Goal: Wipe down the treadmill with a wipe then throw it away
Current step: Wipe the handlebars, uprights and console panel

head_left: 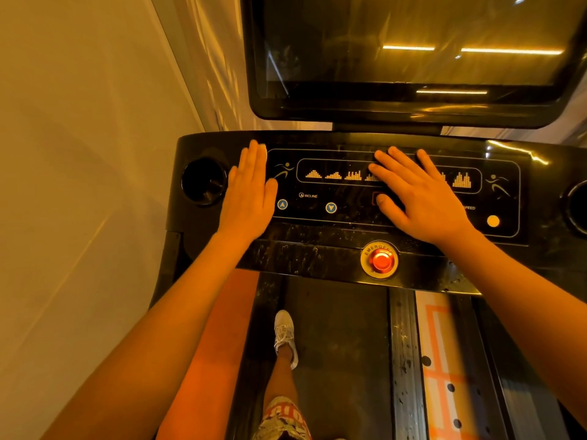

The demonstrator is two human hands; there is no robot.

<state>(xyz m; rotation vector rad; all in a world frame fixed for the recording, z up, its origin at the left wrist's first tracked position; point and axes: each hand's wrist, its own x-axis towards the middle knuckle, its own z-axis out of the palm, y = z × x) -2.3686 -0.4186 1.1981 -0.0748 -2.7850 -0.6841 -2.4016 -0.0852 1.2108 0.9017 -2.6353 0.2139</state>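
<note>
The treadmill's black control console point(317, 230) fills the middle of the head view, printed with program icons and incline arrows. My left hand point(249, 192) lies flat on its left end, fingers straight and together, just right of a cup holder. My right hand point(419, 193) lies flat on the middle of the panel, fingers spread over the program icons. A small pale edge shows at my left fingertips; I cannot tell whether it is a wipe. The dark screen point(413, 55) stands above the console.
A red emergency button point(381, 260) sits on the console's front lip. Round cup holders sit at the left point(203, 182) and right point(576, 206) ends. A pale wall point(79, 154) runs close along the left. Below, my leg and white shoe point(284, 335) stand on the belt point(343, 360).
</note>
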